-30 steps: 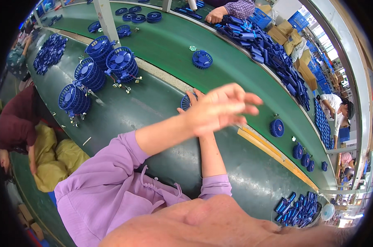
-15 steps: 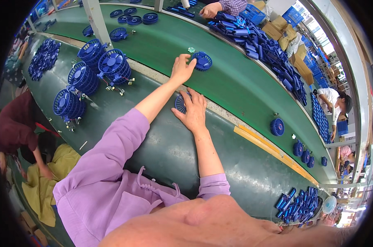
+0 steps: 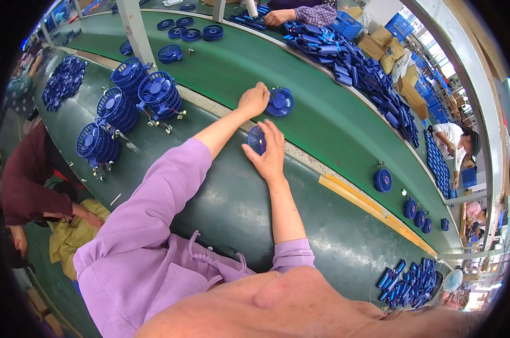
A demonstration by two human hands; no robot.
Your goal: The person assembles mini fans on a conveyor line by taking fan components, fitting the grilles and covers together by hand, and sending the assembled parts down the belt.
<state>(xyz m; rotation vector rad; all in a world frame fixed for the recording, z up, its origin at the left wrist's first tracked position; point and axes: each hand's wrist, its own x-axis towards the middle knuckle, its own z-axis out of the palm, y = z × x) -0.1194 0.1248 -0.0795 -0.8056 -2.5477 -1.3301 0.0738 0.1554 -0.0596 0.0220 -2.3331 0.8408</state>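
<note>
My left hand [image 3: 254, 101] is above the near edge of the green belt, its fingers curled closed. Right beside it on the belt lies a round blue fan housing [image 3: 280, 102] with its blades facing up. What the fingers pinch, if anything, is hidden behind the hand. My right hand [image 3: 271, 151] holds a round blue fan grille [image 3: 257, 139] with radial spokes, thumb on the near side and fingers along the right edge. That grille is at the border between the dark worktable [image 3: 232, 194] and the belt, partly covered by the hand.
Stacked blue fan housings [image 3: 113, 107] with dangling wires stand at left, near a metal post [image 3: 135, 34]. Beyond them is a heap of small blue parts [image 3: 64, 81]. More fan parts [image 3: 383, 180] lie on the belt [image 3: 328, 135]. Handle-like blue pieces [image 3: 410, 281] are piled at right; co-workers sit around.
My left hand's fingers have curled in, and the fan housing beside it has come nearer to me. The small pale piece by that housing is no longer visible. My right hand now grips the grille's side.
</note>
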